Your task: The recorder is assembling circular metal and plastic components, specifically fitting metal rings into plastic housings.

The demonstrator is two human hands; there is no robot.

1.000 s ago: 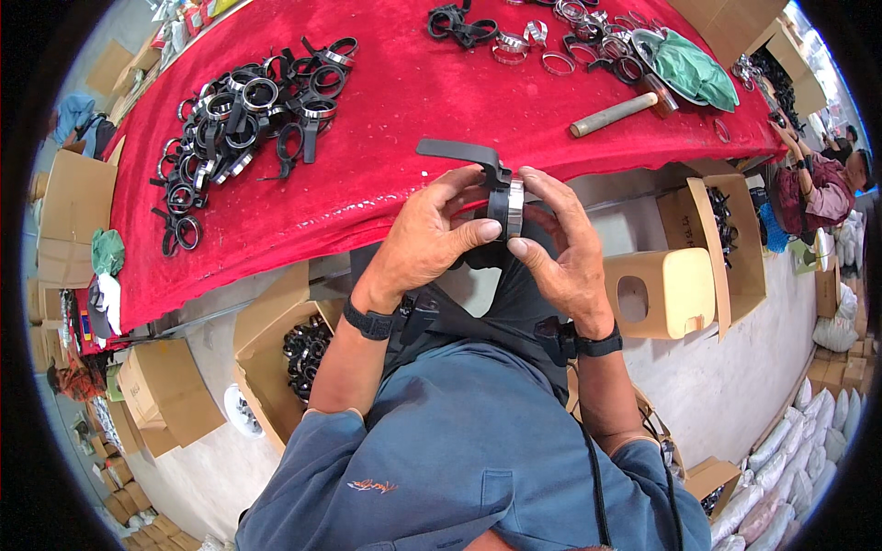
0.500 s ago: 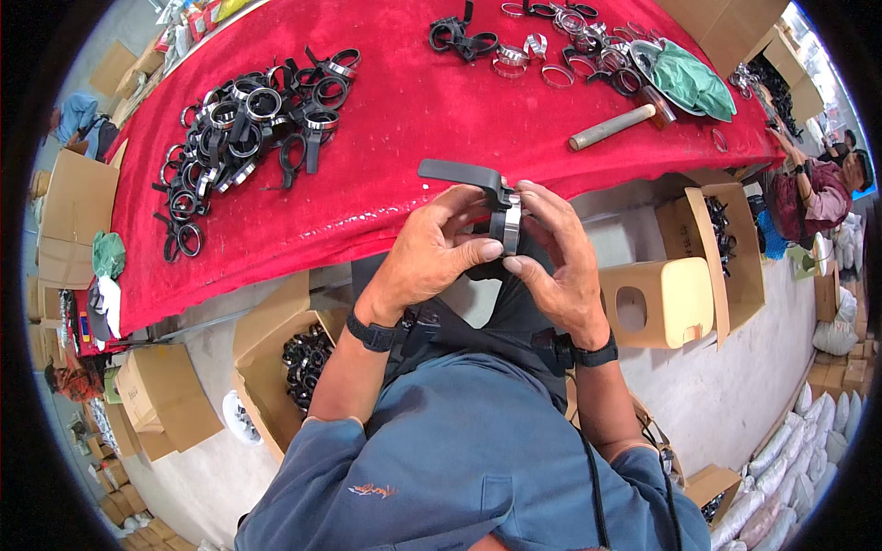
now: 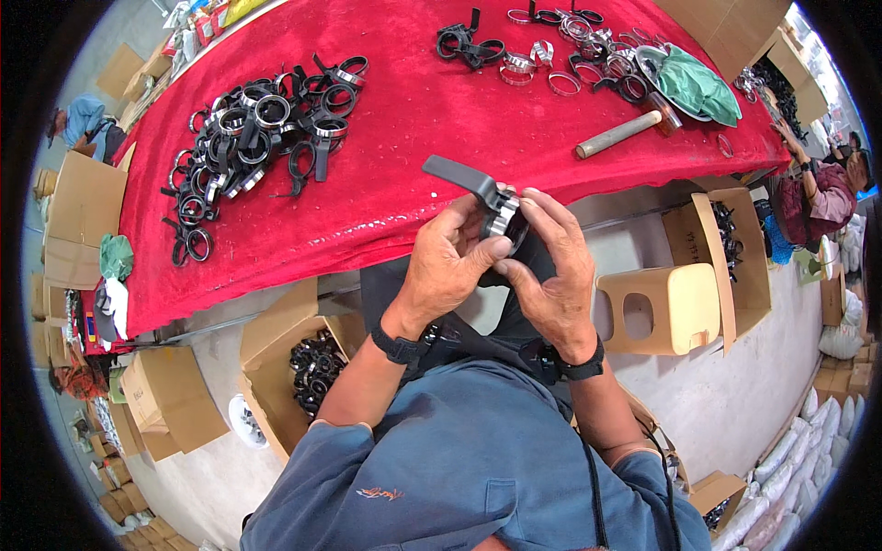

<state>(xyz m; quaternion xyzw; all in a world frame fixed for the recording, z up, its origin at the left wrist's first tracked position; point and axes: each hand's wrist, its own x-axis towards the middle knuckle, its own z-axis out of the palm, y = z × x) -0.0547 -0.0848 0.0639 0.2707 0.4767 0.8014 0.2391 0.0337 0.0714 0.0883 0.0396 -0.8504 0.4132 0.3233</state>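
Left hand (image 3: 446, 275) and right hand (image 3: 559, 280) grip a black-handled metal ring (image 3: 503, 220); I see orange-and-white script (image 3: 380, 493) on the blue shirt (image 3: 432, 432), dark writing on a cardboard box (image 3: 190, 390).

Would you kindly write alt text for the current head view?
A person's left hand and right hand hold a black-and-silver ring with a black lever near the edge of a red-covered table. On it lie a heap of similar rings, a hammer and loose silver rings.
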